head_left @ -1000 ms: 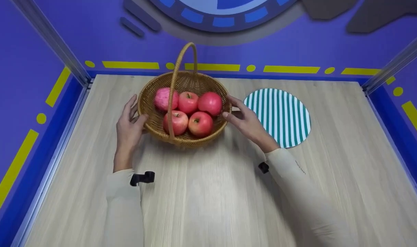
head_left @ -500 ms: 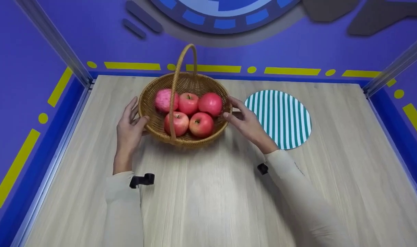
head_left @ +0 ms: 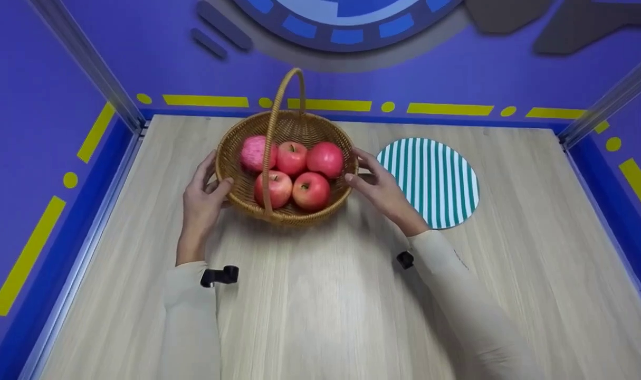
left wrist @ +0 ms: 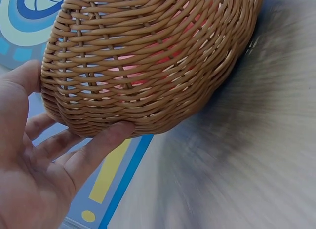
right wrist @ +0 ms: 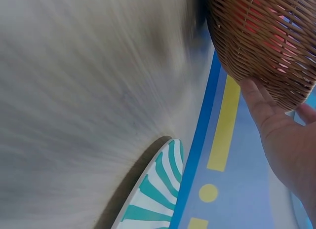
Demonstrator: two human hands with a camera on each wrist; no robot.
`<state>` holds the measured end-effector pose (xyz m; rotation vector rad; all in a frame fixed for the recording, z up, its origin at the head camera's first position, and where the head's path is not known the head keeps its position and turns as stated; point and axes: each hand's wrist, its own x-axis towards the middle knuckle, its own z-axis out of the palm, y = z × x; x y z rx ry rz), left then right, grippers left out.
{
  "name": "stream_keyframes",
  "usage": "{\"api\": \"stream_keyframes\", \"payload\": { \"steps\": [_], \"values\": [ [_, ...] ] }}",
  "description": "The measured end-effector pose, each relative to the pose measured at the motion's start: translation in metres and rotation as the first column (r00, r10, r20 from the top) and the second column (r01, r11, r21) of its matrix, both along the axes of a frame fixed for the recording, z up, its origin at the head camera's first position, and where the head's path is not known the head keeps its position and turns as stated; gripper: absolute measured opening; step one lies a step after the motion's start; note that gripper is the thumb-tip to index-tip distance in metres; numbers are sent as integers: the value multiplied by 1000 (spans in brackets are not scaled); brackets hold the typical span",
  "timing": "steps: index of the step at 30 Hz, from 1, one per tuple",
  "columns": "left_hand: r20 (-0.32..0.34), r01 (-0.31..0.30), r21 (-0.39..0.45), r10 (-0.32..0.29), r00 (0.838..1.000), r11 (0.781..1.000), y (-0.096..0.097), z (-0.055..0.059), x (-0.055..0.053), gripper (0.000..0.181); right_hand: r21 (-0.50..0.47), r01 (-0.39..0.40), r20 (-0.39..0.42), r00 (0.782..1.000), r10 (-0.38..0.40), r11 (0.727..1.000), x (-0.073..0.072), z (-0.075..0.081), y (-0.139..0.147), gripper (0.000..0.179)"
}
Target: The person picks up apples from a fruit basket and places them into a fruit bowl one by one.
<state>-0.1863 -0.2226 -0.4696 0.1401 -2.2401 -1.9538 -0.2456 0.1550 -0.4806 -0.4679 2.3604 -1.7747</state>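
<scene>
A brown wicker basket (head_left: 235, 192) with a tall arched handle (head_left: 272, 126) is in the far half of the table in the head view. Inside lie several red apples (head_left: 311, 191), and a mottled pink fruit (head_left: 250, 153) sits at the back left. My left hand (head_left: 201, 203) grips the basket's left side, thumb at the rim and the other fingers lower down. Opposite, my right hand (head_left: 386, 198) holds the right side between thumb and fingers. Both wrist views show the woven wall (left wrist: 138, 56) close up, with red glimpsed through the gaps.
Right of the basket a round mat (head_left: 431, 182) with green and white stripes lies on the wooden table (head_left: 320, 306). A blue-purple back wall (head_left: 151, 58) with yellow marks stands close behind the basket. Similar panels and metal posts border both sides.
The basket and my left hand have shifted very slightly right in the head view, which has itself moved a little. Both hands keep their hold on the basket.
</scene>
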Motion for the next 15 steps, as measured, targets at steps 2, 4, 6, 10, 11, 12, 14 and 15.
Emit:
{"api": "stream_keyframes", "payload": {
  "steps": [2, 4, 6, 10, 11, 12, 14, 15],
  "values": [
    [8, 6, 1, -6, 1000, 1000, 0, -1, -1, 68, 2, 0, 2, 1000, 0, 1000, 0, 1, 1, 69],
    [16, 11, 4, -11, 1000, 1000, 0, -1, -2, 69, 1, 3, 2, 1000, -3, 1000, 0, 1, 3, 69],
    [17, 19, 6, -19, 1000, 1000, 1, -1, -3, 69, 4, 8, 2, 1000, -8, 1000, -1, 1, 5, 69],
    [2, 40, 11, -40, 999, 999, 2, -2, -6, 70, 4, 16, 15, 1000, -16, 1000, -1, 1, 10, 68],
    [-1, 43, 11, -43, 999, 999, 3, -2, -7, 69, 7, 18, 21, 1000, -19, 1000, -1, 0, 11, 69],
    [-1, 46, 9, -46, 999, 999, 3, -2, -7, 69, 8, 20, 26, 999, -20, 1000, -2, -1, 13, 69],
    [3, 50, 4, -50, 999, 999, 4, -2, -8, 69, 9, 25, 35, 999, -26, 1000, -2, -2, 16, 70],
    [6, 52, 3, -52, 999, 999, 5, -2, -9, 70, 8, 29, 38, 999, -29, 1000, -2, -2, 17, 71]
  ]
}}
